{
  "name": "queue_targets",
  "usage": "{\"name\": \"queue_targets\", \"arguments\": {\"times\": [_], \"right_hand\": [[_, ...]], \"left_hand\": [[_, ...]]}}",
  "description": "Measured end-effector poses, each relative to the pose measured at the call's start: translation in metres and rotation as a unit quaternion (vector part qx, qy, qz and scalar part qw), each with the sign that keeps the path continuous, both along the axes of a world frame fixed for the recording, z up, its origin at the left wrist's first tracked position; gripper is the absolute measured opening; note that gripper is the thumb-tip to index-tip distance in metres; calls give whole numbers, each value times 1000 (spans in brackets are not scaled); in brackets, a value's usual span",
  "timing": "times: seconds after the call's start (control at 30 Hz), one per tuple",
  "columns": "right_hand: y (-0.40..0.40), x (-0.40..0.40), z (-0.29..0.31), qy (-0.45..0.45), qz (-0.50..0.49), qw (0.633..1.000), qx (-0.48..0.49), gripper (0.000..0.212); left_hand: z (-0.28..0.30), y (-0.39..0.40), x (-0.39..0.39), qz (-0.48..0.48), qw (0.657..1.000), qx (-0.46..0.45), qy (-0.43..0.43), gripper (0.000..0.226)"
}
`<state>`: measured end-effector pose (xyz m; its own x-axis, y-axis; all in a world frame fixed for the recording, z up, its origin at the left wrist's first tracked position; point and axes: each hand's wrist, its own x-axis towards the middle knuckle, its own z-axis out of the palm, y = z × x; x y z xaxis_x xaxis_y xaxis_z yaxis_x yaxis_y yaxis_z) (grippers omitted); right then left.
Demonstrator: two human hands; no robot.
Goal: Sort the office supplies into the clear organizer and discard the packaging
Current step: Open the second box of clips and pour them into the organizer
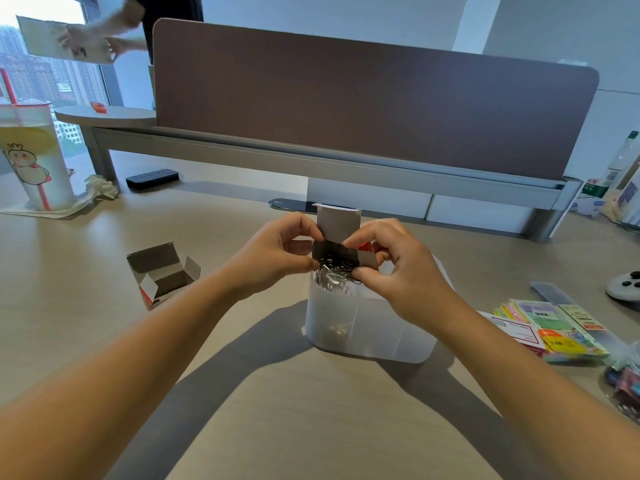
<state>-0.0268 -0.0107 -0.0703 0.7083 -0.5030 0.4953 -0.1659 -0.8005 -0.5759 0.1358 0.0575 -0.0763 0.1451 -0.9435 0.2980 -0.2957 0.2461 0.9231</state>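
Clips (334,277) spill from box (341,252), pinched by left hand (277,259) and right hand (398,271), into organizer (374,327); next, likely bin the box.

Both hands tip a small box (341,252) of paper clips (334,277) over the clear organizer (367,327).

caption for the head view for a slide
Both hands tip a box of clips into the organizer.

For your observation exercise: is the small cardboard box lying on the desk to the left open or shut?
Open. The cardboard box lies on the desk with its flaps spread, showing a grey inside; no contents are visible.
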Motion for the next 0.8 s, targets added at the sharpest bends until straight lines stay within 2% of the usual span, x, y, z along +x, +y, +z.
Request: {"name": "queue_targets", "arguments": {"times": [0.2,0.37,0.8], "right_hand": [[0,1,0,8,-4,1000,-13,35],[2,0,-1,14,-3,999,-37,25],[3,4,0,19,-16,996,-85,26]], "left_hand": [[-2,0,0,8,1000,-2,-6,35],[-3,1,-1,17,1000,-18,-7,35],[-13,3,-5,28,996,-71,53,33]]}}
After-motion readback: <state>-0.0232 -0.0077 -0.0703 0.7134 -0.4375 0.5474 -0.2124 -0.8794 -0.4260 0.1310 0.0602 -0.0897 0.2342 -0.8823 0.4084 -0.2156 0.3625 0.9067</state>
